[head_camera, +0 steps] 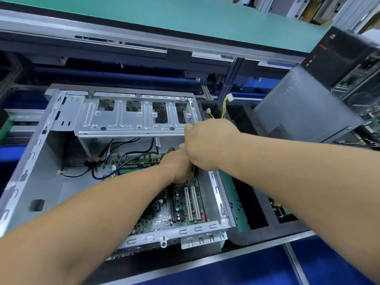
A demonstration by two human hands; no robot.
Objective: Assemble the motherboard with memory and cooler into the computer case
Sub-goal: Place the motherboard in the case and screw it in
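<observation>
Green motherboard [164,210] lies flat inside the open silver case [30,161], toward its right wall. Two white slots [192,202] show, and several black cables [115,161] loop at its far end. Both hands meet over the board: left hand [178,165] reaches down, right hand [205,145] sits on top with fingers curled. Something dark with an orange edge sits between them; can't tell who grips it. Forearms hide much of the board.

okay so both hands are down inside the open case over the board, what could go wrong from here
1. Loose black cables hang over the motherboard near the left hand; they could snag or get pinched.
2. The right hand sits close to the drive cage edge, which might scrape it.
3. What the hands hold is hidden, so seating can't be checked.
</observation>
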